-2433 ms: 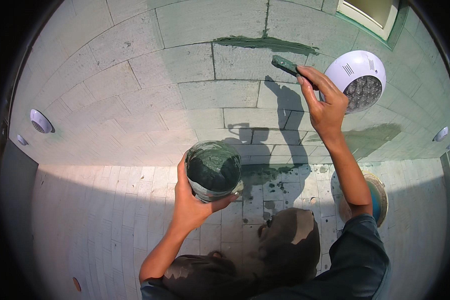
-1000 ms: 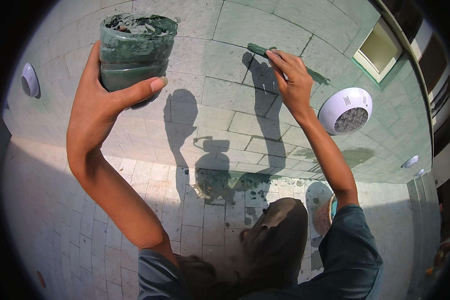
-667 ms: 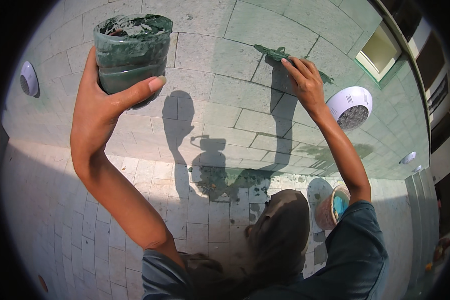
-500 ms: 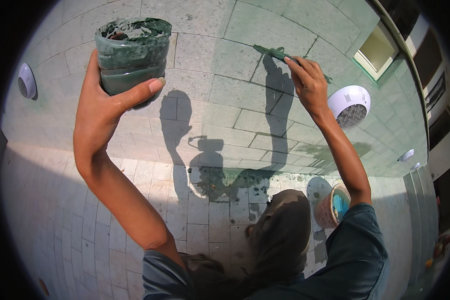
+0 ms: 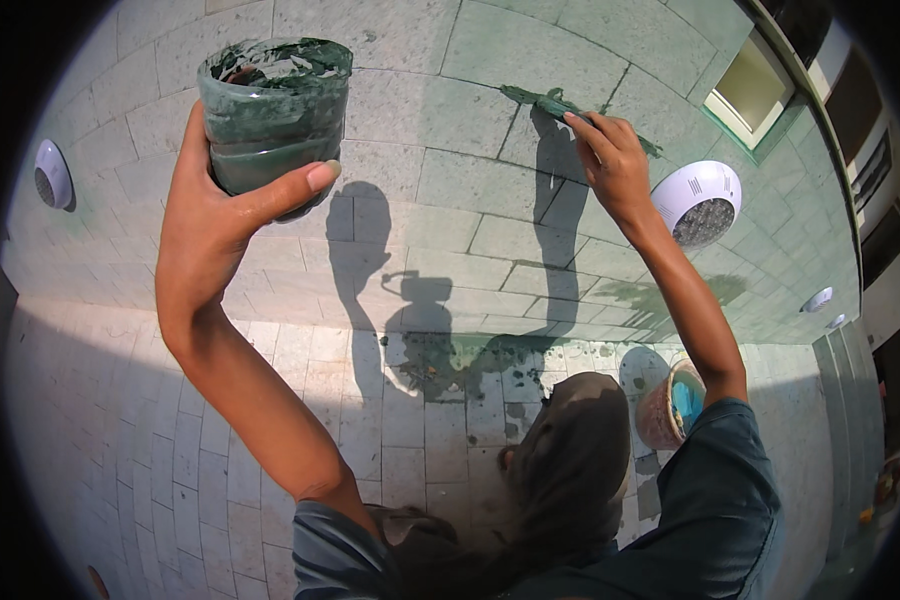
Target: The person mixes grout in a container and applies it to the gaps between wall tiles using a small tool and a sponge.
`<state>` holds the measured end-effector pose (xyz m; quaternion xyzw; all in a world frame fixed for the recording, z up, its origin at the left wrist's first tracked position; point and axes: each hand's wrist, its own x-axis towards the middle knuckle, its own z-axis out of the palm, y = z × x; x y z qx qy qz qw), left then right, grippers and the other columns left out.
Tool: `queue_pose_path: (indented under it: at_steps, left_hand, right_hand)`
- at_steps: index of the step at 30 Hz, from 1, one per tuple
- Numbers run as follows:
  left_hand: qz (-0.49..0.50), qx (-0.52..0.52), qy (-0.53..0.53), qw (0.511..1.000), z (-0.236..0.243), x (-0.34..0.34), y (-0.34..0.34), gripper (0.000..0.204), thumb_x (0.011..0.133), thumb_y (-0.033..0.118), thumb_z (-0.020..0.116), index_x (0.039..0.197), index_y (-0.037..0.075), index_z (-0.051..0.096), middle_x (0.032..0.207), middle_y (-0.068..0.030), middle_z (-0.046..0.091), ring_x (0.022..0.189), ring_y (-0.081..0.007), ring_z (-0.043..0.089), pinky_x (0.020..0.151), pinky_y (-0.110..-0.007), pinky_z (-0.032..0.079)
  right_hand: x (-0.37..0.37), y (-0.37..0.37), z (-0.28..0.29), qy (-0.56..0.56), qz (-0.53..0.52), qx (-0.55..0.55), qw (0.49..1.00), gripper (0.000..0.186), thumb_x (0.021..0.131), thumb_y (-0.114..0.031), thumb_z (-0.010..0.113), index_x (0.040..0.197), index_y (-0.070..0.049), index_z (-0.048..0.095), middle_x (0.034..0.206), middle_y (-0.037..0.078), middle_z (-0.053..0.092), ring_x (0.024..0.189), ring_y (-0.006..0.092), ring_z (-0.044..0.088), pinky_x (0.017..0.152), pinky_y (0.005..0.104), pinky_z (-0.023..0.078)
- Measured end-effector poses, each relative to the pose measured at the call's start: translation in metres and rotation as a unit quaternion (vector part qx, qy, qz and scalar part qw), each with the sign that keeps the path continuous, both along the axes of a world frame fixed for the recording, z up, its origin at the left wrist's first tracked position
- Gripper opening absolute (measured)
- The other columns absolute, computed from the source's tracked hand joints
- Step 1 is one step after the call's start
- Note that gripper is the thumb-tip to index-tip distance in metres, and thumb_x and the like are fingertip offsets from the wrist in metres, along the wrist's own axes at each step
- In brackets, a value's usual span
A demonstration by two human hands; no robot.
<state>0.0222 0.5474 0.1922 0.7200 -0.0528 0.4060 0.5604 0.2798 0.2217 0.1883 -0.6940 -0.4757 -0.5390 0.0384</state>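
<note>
My left hand (image 5: 210, 220) is wrapped round a cut-off clear plastic bottle (image 5: 275, 120), raised at the upper left. Dark green paste coats its inside and rim, and the thumb presses its front. At the stone-tiled wall (image 5: 470, 185), my right hand (image 5: 615, 165) pinches a slim tool (image 5: 568, 112) smeared with green paste; its exact kind is hidden. The tool's end touches the wall at a joint between tiles. A ridge of wet green paste (image 5: 522, 96) lies along that joint, left of my fingers, and more shows just right of the hand.
A round white wall lamp (image 5: 698, 205) sits close to my right forearm; another lamp (image 5: 54, 174) is at far left. A square recessed opening (image 5: 752, 95) is at upper right. A stained bucket (image 5: 667, 408) with something blue inside stands on the tiled floor (image 5: 240, 440).
Within the picture, my left hand and the bottle sit slightly further right. The right hand and tool have shifted slightly left along the joint, still at the wall.
</note>
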Motion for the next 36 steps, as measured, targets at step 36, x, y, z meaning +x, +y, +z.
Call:
queue_pose_path:
  at_steps: [36]
  left_hand:
    - [-0.009, 0.034, 0.018, 0.999, 0.012, -0.005, -0.021, 0.077, 0.065, 0.024, 0.089, 0.127, -0.001, 0.05, 0.108, -0.0162, 0.065, 0.096, -0.0246, 0.066, 0.085, -0.035, 0.054]
  right_hand:
    - [-0.024, 0.038, 0.006, 0.419, 0.073, 0.189, 0.885, 0.027, 0.093, -0.024, 0.063, 0.108, -0.004, 0.071, 0.069, 0.006, 0.07, 0.059, 0.0093, 0.064, 0.059, 0.0256, 0.051]
